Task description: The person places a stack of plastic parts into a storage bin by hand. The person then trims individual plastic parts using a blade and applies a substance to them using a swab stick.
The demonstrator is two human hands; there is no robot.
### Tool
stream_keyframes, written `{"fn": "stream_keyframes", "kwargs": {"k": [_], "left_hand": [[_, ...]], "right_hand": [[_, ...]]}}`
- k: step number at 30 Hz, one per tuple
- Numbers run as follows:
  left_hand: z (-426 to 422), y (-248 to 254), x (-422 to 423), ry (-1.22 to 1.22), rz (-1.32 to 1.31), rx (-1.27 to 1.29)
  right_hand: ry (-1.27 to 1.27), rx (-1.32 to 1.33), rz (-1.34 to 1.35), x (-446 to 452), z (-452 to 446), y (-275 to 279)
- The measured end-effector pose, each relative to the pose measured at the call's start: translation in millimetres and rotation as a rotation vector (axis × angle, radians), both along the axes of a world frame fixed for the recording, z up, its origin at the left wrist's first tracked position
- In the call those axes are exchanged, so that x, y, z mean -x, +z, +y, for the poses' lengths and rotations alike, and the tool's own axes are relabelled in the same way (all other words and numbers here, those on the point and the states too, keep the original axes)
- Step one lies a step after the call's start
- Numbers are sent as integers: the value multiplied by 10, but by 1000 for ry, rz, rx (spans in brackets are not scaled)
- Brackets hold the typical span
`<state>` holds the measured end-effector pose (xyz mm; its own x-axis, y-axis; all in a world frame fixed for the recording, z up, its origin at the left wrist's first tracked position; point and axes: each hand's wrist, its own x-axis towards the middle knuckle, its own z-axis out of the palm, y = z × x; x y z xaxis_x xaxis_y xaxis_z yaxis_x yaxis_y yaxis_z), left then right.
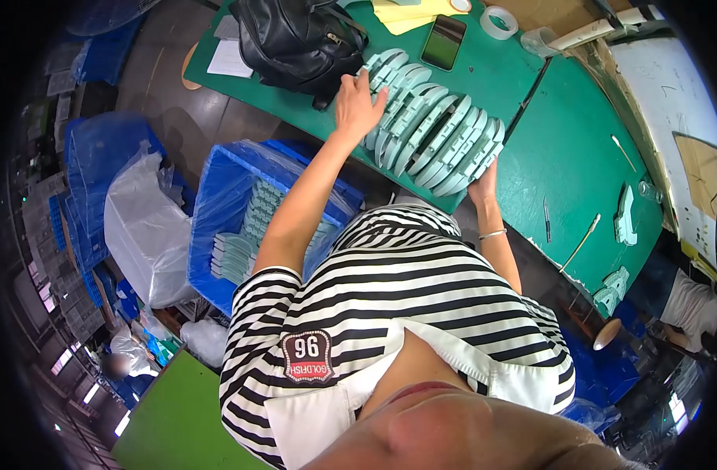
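A long row of pale green curved plastic parts (pixel 421 125) stands on edge, packed side by side, at the front edge of the green table. My left hand (pixel 360 106) grips the row's left end, fingers over the top and thumb along the near side. At the opposite end, my right hand (pixel 484 182) holds the row from below and beside it; most of its fingers are hidden behind the parts. I cannot tell whether the row is lifted or rests on the table.
A black bag (pixel 299 43) and phone (pixel 444 42) lie behind the row. Tape (pixel 499 23) sits farther back. To the right are a thin blade-like tool (pixel 547 219), a brush-like stick (pixel 581 241) and a loose part (pixel 626 215). On the left, a lined blue bin (pixel 204 227) contains similar parts.
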<state>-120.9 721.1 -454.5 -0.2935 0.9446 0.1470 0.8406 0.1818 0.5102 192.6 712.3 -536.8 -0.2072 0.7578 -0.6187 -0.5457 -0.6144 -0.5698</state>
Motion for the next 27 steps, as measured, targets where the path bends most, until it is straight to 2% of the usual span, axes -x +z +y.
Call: {"fn": "stream_keyframes", "kwargs": {"k": [1,5,8,13,16,20,23,27], "left_hand": [[-15,19,-21,-39,10,-30],[-194,132,-190,-128,335,-213],[-191,113,-272,-148,287,-72],[67,47,-400,-207,329,-21],[187,-26,-438,-200,283,113],[276,56,-449,-143,96,103],[268,-22,-458,-203,104,185],[98,146,-620,-174,9,267]], "right_hand": [[-19,4,0,5,5,-1],[-15,24,-23,-6,7,-14],[31,34,-22,-18,11,-17],[64,75,-10,-51,21,-30],[47,48,10,-51,23,-78],[61,42,-9,-42,20,-29],[70,36,-13,-43,16,-41],[70,37,-27,-49,0,-28]]}}
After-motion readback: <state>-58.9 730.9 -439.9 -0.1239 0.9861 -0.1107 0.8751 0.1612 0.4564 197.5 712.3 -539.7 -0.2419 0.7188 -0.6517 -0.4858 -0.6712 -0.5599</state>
